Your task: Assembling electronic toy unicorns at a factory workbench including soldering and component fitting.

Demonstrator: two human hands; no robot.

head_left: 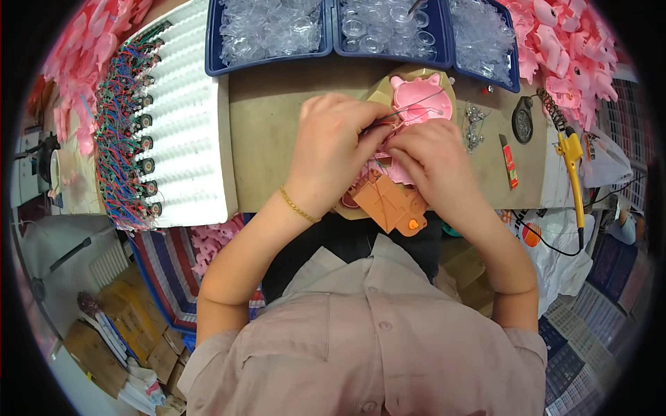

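Observation:
My left hand (333,145) is closed, thumb and forefinger pinching a thin dark tool (416,104) that looks like a pair of tweezers. Its slim ends reach over a pink animal-shaped plastic shell (423,96), which lies open side up in a tan holder (383,91). Close beside it, my right hand (437,152) is closed too, fingertips pressed together over pink parts and thin wires; what they pinch is hidden. Below both hands, an orange-brown plastic piece (388,201) with an orange knob sits tilted at the table's front edge.
On the left, a white foam tray (191,139) holds several small round speakers with coloured wires. Blue bins (270,66) of clear plastic parts line the back. To the right are small metal parts (475,125), a black oval object (522,119), a red-and-black cutter (510,163) and a yellow soldering iron (572,159).

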